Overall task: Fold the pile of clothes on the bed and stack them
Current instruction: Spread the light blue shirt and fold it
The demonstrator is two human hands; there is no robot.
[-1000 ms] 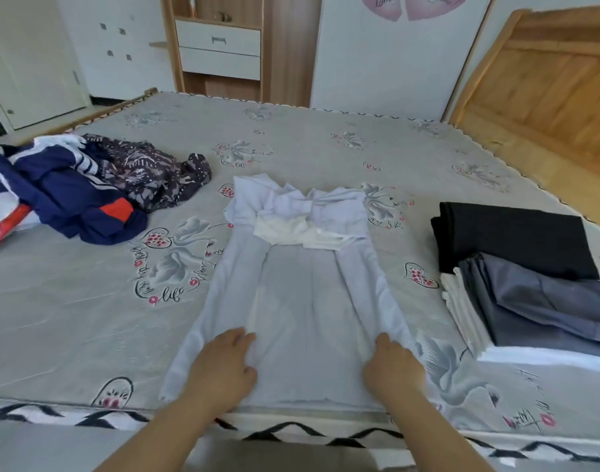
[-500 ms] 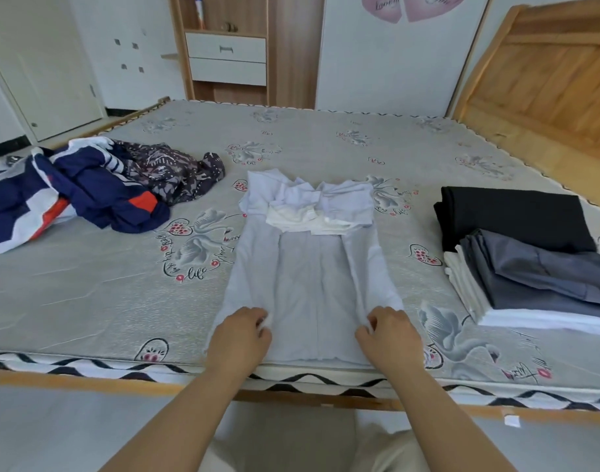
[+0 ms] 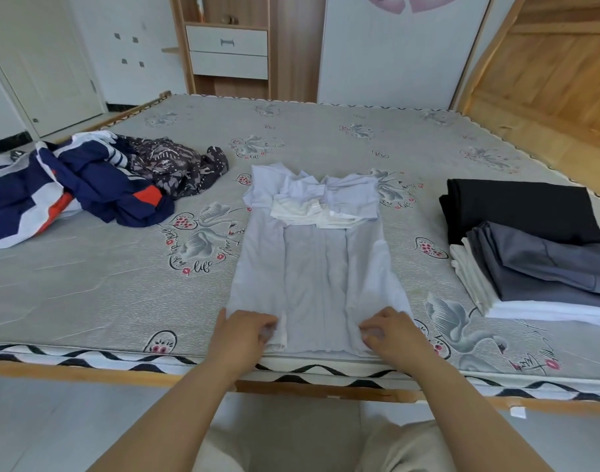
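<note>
Your left hand (image 3: 241,330) and right hand (image 3: 395,332) both have a curled grip on the near hem of the pale lilac garment (image 3: 313,264), each pinching one bottom corner at the bed's (image 3: 104,284) front edge. The garment lies flat lengthwise in the middle of the bed, its sides folded inward and a cream lining showing near its far end. To your left sits the unfolded pile (image 3: 87,185) of navy, white and patterned clothes. To your right rests the folded stack (image 3: 536,247), black, grey and white pieces layered together.
</note>
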